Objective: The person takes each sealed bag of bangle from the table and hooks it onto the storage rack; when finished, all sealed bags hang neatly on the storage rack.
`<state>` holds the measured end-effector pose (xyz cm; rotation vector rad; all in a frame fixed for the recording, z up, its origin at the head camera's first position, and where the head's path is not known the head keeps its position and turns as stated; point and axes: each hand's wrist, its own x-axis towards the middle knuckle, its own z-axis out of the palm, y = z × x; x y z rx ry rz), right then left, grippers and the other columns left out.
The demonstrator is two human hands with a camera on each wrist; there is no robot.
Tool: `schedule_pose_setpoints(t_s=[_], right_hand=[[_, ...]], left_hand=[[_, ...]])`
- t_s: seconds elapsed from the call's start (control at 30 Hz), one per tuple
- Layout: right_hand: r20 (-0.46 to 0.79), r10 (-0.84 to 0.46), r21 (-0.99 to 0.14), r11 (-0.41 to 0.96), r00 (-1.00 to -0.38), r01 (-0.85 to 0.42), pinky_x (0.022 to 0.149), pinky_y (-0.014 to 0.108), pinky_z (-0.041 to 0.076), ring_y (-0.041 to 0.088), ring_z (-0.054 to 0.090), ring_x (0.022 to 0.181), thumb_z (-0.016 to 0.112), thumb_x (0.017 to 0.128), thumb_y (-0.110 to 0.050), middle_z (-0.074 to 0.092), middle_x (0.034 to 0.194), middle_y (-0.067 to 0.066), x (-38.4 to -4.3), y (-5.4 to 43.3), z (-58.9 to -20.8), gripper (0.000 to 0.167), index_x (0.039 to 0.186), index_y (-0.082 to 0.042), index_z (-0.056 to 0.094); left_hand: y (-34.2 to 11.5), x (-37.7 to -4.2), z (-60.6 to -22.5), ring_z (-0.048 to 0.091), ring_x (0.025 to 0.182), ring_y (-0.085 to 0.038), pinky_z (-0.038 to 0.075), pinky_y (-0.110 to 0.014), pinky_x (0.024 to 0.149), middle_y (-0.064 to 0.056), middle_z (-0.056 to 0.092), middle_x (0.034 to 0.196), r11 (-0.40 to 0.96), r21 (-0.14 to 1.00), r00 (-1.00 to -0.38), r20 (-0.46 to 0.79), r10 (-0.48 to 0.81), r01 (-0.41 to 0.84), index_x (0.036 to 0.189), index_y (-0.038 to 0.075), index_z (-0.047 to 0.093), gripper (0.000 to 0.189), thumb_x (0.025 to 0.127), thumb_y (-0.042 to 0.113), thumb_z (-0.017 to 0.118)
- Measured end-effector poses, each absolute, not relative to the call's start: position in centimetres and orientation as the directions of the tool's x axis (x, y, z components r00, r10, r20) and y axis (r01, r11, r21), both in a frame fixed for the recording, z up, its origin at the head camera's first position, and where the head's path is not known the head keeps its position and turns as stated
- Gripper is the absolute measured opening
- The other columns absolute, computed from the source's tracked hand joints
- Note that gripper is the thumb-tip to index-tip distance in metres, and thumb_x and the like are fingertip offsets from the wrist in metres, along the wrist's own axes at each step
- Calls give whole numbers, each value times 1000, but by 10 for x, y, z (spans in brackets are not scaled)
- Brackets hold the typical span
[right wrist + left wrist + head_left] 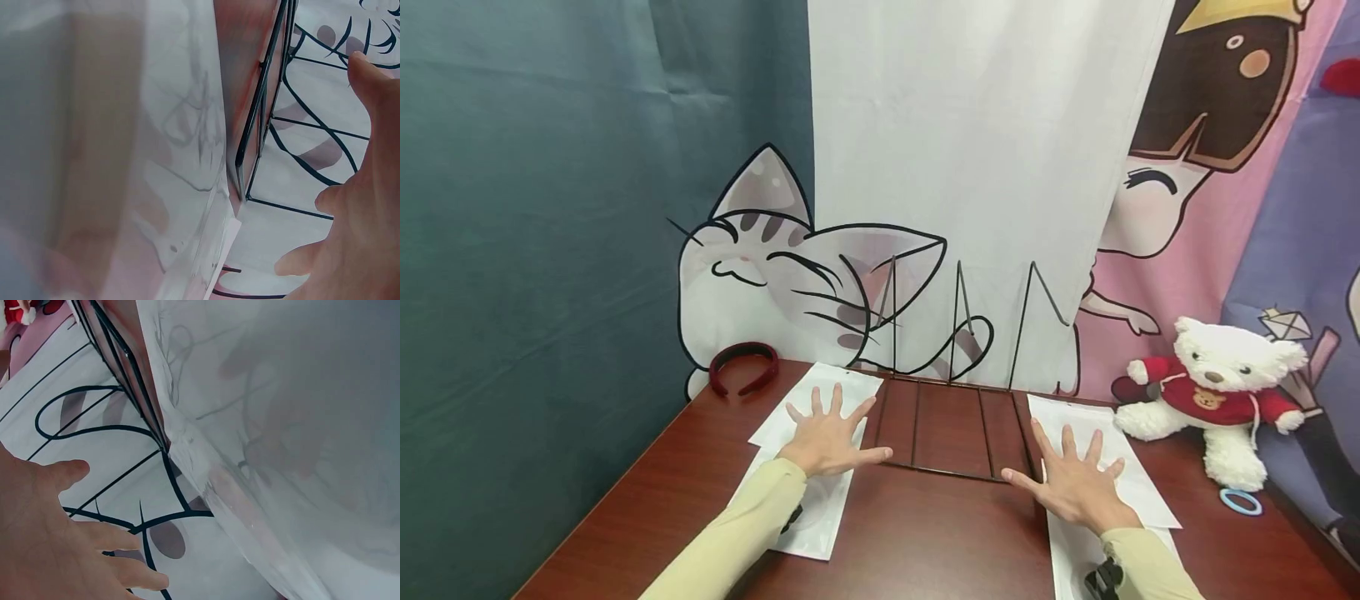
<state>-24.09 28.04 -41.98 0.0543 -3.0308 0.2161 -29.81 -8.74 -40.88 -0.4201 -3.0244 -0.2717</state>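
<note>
My left hand [823, 437] is held with its fingers spread over white plastic bags [816, 517] that lie overlapped on the left part of the table. Across from it, my right hand [1075, 483] spreads its fingers the same way above more white bags [1138, 475]. Neither hand holds anything. Between the two hands a dark wire rack [940, 472] lies with its base on the tabletop, its bent upright wires rising at the back. In the left wrist view the hand [69, 531] appears beside a translucent bag [281, 425]; the right wrist view has a similar bag [181, 125].
A dark red headband [747, 348] rests at the table's back left corner. To the right sits a white teddy bear [1225, 358] in a red top, with a light blue ring [1243, 512] in front. A printed cartoon curtain [1000, 125] hangs right behind the brown table [925, 533].
</note>
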Motion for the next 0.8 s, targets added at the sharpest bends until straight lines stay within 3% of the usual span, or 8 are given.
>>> schedule_pose_setpoints(t_s=[0.27, 0.47, 0.67, 0.8], right_hand=[[135, -18, -153, 988, -991, -38, 92, 91, 18, 75, 15, 135, 46, 88, -79, 30, 152, 41, -243, 290, -409, 100, 158, -12, 25], [190, -55, -167, 982, -980, -87, 92, 78, 38, 69, 35, 130, 53, 94, -63, 43, 142, 43, -252, 318, -401, 88, 151, 2, 34], [212, -91, -205, 969, -973, -136, 93, 69, 44, 60, 50, 120, 69, 91, -40, 53, 129, 43, -266, 354, -401, 73, 136, 14, 48], [209, -101, -234, 961, -973, -150, 92, 65, 46, 60, 56, 111, 73, 87, -29, 59, 118, 43, -274, 377, -410, 64, 124, 19, 53]], left_hand=[[-86, -296, -409, 23, 146, -60, 21, -86, 101, -25, 26, 163, 931, 206, -953, 97, 286, 300, 155, 38, 35, 93, 77, 86, 52], [-85, -299, -409, 36, 144, -52, 37, -68, 108, -25, 34, 160, 897, 293, -943, 74, 323, 330, 154, 27, 40, 90, 81, 76, 58], [-81, -307, -409, 61, 126, -36, 51, -51, 102, -21, 61, 139, 811, 346, -879, 112, 464, 472, 144, 5, 52, 64, 91, 38, 68], [-77, -312, -409, 66, 113, -33, 53, -45, 95, -18, 71, 118, 778, 372, -856, 111, 505, 507, 133, 0, 59, 51, 90, 24, 71]])
